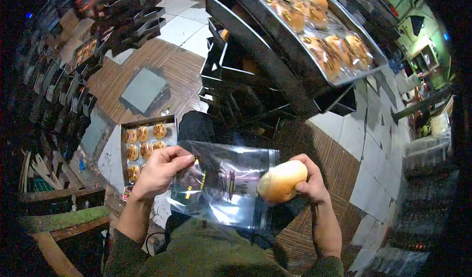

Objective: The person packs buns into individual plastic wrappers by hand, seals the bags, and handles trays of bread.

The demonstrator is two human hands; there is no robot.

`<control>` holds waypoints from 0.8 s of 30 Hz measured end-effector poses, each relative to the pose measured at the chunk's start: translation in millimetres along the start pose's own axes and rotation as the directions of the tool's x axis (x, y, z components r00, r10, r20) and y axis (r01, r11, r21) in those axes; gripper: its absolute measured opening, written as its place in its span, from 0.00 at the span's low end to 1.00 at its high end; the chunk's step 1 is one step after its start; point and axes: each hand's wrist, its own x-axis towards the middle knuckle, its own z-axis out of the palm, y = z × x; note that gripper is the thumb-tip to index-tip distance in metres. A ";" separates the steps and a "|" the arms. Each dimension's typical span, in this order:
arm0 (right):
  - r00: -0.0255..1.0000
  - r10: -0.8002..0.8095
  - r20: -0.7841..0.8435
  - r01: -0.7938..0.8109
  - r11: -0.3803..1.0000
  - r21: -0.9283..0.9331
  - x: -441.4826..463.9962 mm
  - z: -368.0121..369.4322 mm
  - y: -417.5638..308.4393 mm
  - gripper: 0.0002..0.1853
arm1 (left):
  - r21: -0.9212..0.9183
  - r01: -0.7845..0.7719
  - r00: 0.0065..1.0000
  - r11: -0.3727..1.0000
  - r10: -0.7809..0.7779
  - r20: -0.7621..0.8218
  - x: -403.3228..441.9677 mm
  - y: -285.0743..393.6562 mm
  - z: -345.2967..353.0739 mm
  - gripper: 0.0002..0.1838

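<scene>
A clear plastic bag (221, 198) with printed lettering is stretched out above my lap. At its left end, my left hand (162, 169) pinches the film between thumb and fingers. My right hand (312, 181) grips a round golden bread bun (285, 178) at the bag's right end. The bun overlaps the bag's edge; whether any of it is inside the bag I cannot tell. Below and left of the bag, on the floor, lies a tray (173, 124) of several small glazed buns (142, 133), partly hidden by my left hand.
Ahead to the right, a large metal tray (339, 80) of bagged buns (329, 50) rests on stacked dark trays (246, 80). More stacked trays (137, 16) stand at the upper left. A wooden bench (69, 223) is at the lower left, and tiled floor (344, 129) runs along the right.
</scene>
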 end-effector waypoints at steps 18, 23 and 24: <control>0.889 -0.075 -0.452 0.184 0.962 0.203 -9.4 94.8 -9.6 0.23 | 0.157 -0.514 0.720 0.844 0.523 -0.455 -32.8 -2.1 28.2 0.33; 0.849 -0.482 0.215 0.501 0.865 -0.037 -31.6 143.1 58.3 0.53 | 0.047 -0.561 0.825 0.827 0.563 -0.058 -15.5 -6.1 101.3 0.45; 0.868 -0.336 0.366 0.303 0.942 0.147 -33.9 128.5 60.7 0.58 | 0.388 -0.623 0.754 0.679 0.653 0.067 -46.8 -7.0 122.4 0.51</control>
